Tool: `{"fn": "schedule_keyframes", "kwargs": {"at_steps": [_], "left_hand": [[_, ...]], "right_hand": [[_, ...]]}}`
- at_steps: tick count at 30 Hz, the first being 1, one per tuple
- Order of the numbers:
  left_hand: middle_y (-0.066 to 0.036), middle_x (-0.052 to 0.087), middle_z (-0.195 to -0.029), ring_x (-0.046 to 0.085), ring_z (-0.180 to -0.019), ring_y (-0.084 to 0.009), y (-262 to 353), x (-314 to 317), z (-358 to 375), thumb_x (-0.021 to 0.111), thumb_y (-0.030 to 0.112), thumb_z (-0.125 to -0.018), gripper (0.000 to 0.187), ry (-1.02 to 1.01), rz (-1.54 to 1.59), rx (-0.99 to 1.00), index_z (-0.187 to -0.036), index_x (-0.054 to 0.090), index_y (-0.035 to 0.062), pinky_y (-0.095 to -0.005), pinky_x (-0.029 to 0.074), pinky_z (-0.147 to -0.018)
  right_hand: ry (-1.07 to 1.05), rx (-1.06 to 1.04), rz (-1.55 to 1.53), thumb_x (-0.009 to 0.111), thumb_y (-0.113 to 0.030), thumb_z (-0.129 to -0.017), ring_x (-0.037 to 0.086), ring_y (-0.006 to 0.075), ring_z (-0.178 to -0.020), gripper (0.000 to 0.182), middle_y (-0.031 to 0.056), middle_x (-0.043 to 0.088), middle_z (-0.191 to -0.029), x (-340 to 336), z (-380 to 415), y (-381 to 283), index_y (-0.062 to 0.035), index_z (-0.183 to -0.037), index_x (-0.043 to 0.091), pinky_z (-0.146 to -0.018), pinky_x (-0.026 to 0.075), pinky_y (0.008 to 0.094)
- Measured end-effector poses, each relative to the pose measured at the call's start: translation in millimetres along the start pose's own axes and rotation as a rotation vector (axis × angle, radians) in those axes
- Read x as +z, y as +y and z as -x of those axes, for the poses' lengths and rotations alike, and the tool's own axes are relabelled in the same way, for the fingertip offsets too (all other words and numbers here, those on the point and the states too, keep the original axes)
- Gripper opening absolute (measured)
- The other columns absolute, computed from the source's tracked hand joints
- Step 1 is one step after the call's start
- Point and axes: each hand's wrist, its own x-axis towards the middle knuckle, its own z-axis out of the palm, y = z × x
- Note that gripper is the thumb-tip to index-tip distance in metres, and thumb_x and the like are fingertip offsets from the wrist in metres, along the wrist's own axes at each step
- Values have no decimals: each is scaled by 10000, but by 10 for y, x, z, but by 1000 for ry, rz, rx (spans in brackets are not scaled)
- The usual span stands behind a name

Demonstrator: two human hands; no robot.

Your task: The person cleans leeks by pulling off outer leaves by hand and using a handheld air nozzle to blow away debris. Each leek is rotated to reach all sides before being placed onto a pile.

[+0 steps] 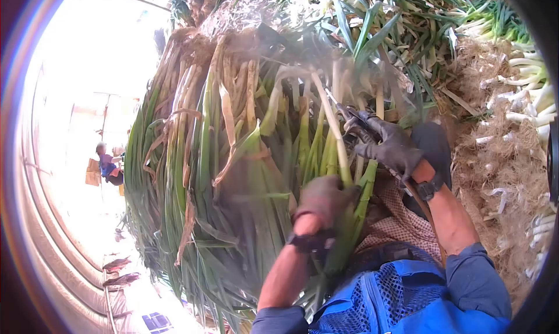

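My left hand [326, 201], in a dark glove and slightly blurred, is closed around the green part of a long green onion [334, 130]. Its pale shank slants up and to the left. In my right hand [391, 146], also gloved, is a dark air gun [356, 123] with a thin nozzle pointing at the shank. A brown hose [424, 205] runs down from that hand past my lap. Under and left of my hands lies a large heap of untrimmed green onions [201, 136], with dry brown outer leaves. A haze blurs the area above the shank.
Stripped leaves [372, 31] are piled at the top. Roots and dry scraps [471, 159] cover the ground at right, beside cleaned white-stemmed onions [533, 95]. Another person [108, 162] sits far off at left, near a cardboard box [92, 172]. A curved tunnel wall [52, 217] runs along the left.
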Motion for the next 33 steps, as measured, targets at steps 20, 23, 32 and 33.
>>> {"fn": "schedule_keyframes", "kwargs": {"at_steps": [20, 23, 32, 33], "left_hand": [[-155, 802, -1102, 770, -1030, -364, -1273, -674, -188, 843, 396, -905, 439, 880, -225, -157, -1202, 802, 74, -469, 593, -942], [-169, 787, -1091, 759, -1032, -395, -1232, -644, -272, 877, 465, -863, 525, 869, -373, -128, -1191, 782, 66, -491, 595, -934], [-218, 731, -1238, 712, -1139, -414, -1170, -559, -400, 937, 456, -743, 654, 900, -478, -113, -1223, 755, 51, -525, 583, -960], [-220, 730, -1237, 711, -1134, -414, -1206, -540, -395, 939, 453, -734, 658, 920, -499, -77, -1226, 758, 55, -526, 583, -956]], "right_hand": [[-357, -179, 192, 825, -493, -933, 769, 352, -1157, 840, 181, 784, -1301, 882, -41, -429, -266, -1673, 498, -1010, 601, 422], [-281, -52, 332, 829, -524, -917, 773, 360, -1140, 834, 177, 795, -1263, 890, -208, -609, -289, -1657, 521, -992, 602, 443], [-75, -106, 451, 822, -439, -912, 764, 396, -1104, 747, 196, 789, -1250, 1012, -1366, -811, -178, -1576, 599, -968, 586, 467], [-49, -129, 463, 836, -432, -912, 766, 384, -1108, 785, 204, 785, -1266, 1058, -1405, -881, -179, -1608, 574, -963, 582, 450]]}}
